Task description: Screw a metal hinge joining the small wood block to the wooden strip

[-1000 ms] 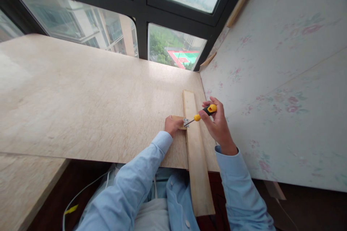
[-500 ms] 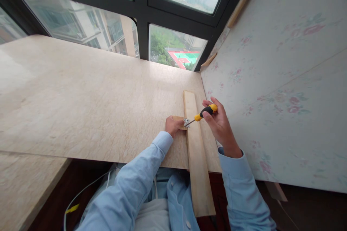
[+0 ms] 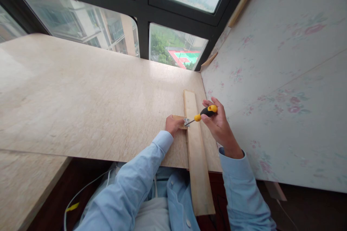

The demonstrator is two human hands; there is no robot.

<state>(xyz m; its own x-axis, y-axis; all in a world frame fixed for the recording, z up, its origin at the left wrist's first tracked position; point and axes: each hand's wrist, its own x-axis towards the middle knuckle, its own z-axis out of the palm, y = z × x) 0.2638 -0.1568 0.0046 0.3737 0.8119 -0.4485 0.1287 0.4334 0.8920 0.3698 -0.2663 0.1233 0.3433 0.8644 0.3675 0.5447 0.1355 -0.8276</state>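
Observation:
My right hand (image 3: 219,124) is closed around the yellow and black handle of a screwdriver (image 3: 206,112). The screwdriver slants down to the left, its tip at a small metal hinge (image 3: 187,122). That hinge spans a short wooden block (image 3: 178,117) and a long wooden board (image 3: 195,144). With fingers closed, my left hand (image 3: 172,125) grips the short block against the board's left edge. The board lies on the stone sill, its near end jutting past the sill's front edge over my lap. Any screw under the tip is too small to make out.
The beige stone sill (image 3: 89,101) stretches left below dark-framed windows (image 3: 143,18). A wall with floral paper (image 3: 271,79) rises close on the right. A white cable with a yellow tag (image 3: 72,207) hangs below the sill at lower left.
Little differs. The screwdriver handle has turned slightly in my right hand, while its tip stays at the hinge. My left hand and the wood keep their places.

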